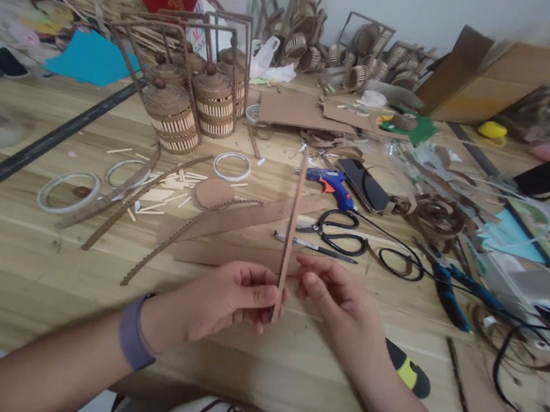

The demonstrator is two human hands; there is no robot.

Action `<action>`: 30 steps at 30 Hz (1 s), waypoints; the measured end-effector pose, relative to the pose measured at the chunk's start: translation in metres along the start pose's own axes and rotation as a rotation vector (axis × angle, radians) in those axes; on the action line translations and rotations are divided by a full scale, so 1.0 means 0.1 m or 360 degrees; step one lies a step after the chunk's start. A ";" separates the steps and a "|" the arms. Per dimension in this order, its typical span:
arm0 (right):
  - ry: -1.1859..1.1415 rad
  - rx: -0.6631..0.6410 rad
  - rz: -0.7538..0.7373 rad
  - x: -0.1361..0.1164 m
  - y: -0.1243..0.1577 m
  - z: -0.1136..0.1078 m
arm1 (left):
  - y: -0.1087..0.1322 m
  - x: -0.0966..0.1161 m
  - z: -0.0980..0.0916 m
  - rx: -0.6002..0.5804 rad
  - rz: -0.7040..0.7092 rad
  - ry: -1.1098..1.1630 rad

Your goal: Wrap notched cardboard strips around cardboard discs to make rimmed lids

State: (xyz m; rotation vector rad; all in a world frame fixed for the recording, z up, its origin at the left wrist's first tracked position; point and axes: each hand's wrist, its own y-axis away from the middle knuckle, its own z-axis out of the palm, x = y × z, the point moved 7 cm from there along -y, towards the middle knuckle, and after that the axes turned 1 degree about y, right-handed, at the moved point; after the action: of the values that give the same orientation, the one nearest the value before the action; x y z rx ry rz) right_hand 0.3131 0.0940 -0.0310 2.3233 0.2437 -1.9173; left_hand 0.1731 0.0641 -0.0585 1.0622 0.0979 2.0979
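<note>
My left hand (228, 297) pinches the lower end of a narrow brown cardboard strip (291, 228), which stands upright with its thin edge toward me. Just right of the strip is my right hand (344, 315), its fingers loosely bent and apart, with nothing visible in them. Beyond both hands lie flat cardboard pieces (248, 219), a ridged cardboard strip (170, 243) and a cardboard disc (214, 193). Black-handled scissors (345, 231), a pen (317, 246) and a blue glue gun (332, 185) rest past the strip's right side.
Small lidded cardboard-and-stick baskets (170, 119) with tall handles stand at the back left. Tape rolls (69, 193) and short wooden sticks (171, 193) lie left. Rightward are a phone (364, 183), blue-handled pliers (449, 294), cables and a yellow-black handle (408, 369). A cardboard box (511, 81) stands behind.
</note>
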 end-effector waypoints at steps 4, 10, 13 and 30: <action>0.0596 -0.0016 -0.0613 -0.36 0.14 0.10 | -0.02 0.11 -0.06 0.0143 0.0164 0.0072; 0.0824 -0.0048 -0.0973 -0.51 0.27 0.23 | -0.03 0.13 -0.08 0.0179 0.0244 0.0075; 0.0892 -0.0025 -0.1022 -0.50 0.27 0.23 | -0.03 0.13 -0.08 0.0195 0.0252 0.0069; 0.1012 0.0005 -0.1086 -0.50 0.28 0.23 | 0.00 0.13 -0.10 0.0339 0.0294 -0.0017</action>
State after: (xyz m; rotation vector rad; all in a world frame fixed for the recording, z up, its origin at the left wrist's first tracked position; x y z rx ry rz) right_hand 0.2869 0.0601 0.0130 3.0407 1.2180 -1.2477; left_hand 0.1617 0.0753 -0.0569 1.2491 0.2302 2.2854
